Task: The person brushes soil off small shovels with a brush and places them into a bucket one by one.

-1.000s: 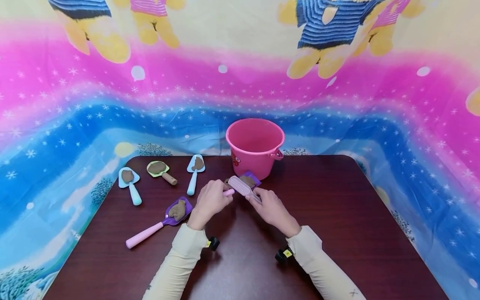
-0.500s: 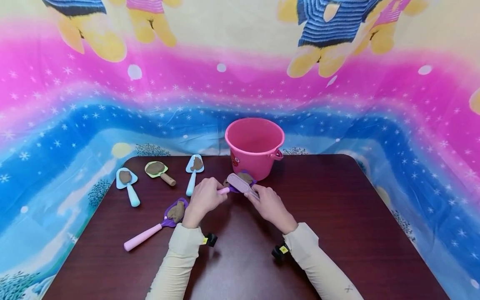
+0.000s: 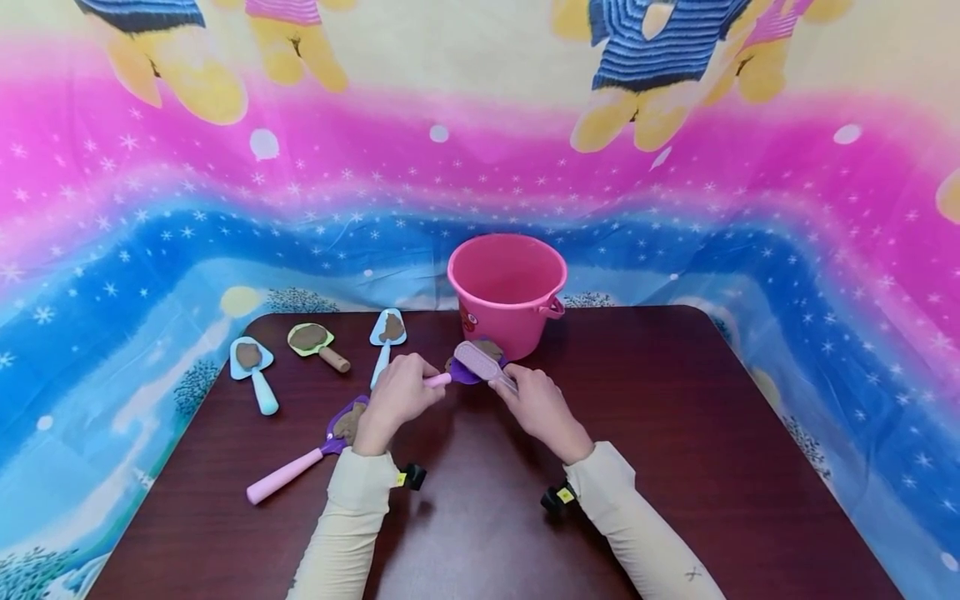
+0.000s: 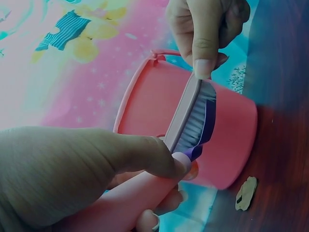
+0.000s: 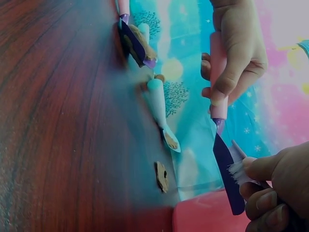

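My left hand grips the pink handle of a purple-bladed toy shovel, held in front of the pink bucket. A brown, clay-like lump shows on its blade, partly covered by a pale, flat-backed brush. My right hand pinches the brush by its handle, thumb on top. In the left wrist view, the white bristles lie against the shovel's blade. The right wrist view shows the blade edge-on, tilted, above the table. A small flat brown piece lies on the table near the bucket.
Left on the dark table lie two blue shovels, one at the far left and one nearer, plus a green scoop. Another purple shovel is beside my left wrist. All carry brown lumps. A patterned cloth hangs behind.
My left hand has shifted left, drawing the shovel leftward beneath the brush, and more purple blade shows. My right hand has moved slightly left and away from me, keeping the brush over the blade.
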`<action>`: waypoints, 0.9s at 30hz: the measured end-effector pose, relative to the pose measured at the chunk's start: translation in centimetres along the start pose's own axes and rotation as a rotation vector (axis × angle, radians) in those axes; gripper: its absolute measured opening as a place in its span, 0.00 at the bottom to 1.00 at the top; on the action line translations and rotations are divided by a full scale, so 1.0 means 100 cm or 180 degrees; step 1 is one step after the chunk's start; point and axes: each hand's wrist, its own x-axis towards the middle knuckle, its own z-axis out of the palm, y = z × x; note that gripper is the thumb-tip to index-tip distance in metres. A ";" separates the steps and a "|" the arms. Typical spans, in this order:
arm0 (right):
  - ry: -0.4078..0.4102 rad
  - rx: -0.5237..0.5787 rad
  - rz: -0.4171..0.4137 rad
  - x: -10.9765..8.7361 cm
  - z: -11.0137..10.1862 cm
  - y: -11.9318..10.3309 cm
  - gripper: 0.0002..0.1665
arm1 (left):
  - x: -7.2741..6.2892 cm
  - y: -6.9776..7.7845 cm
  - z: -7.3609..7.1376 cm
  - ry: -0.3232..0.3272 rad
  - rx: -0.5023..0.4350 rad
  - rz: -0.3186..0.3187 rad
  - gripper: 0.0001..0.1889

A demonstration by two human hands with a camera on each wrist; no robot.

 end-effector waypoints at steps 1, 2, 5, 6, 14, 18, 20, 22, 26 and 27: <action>0.0004 -0.0010 0.0017 0.000 -0.001 0.000 0.11 | 0.000 0.000 0.000 0.0000 0.0005 0.0013 0.10; 0.0001 -0.0030 0.0027 0.000 -0.002 0.000 0.12 | 0.000 -0.001 0.000 0.0001 0.0014 0.0021 0.10; 0.0003 -0.0053 0.0050 0.000 -0.004 0.001 0.12 | 0.000 -0.002 0.000 -0.0003 0.0013 0.0034 0.10; 0.0004 -0.0057 0.0052 -0.001 -0.005 0.001 0.13 | 0.000 -0.003 0.000 -0.0006 0.0015 0.0037 0.10; 0.0021 -0.0089 0.0111 -0.001 -0.011 0.001 0.12 | 0.000 -0.004 0.001 -0.0056 -0.0043 0.0040 0.10; 0.0038 -0.0108 0.0138 -0.001 -0.013 0.000 0.13 | -0.001 -0.004 0.001 -0.0062 -0.0065 0.0054 0.10; 0.0036 -0.0109 0.0161 -0.002 -0.014 0.000 0.13 | -0.001 -0.005 0.001 -0.0064 -0.0071 0.0072 0.09; 0.0013 -0.0090 0.0200 -0.002 -0.014 0.001 0.12 | -0.001 -0.005 0.000 -0.0070 -0.0080 0.0078 0.09; -0.0013 -0.0075 0.0251 -0.002 -0.016 0.001 0.13 | -0.001 -0.006 0.000 -0.0094 -0.0117 0.0084 0.09; -0.0017 -0.0064 0.0259 -0.002 -0.016 0.001 0.13 | -0.001 -0.006 0.000 -0.0103 -0.0130 0.0085 0.09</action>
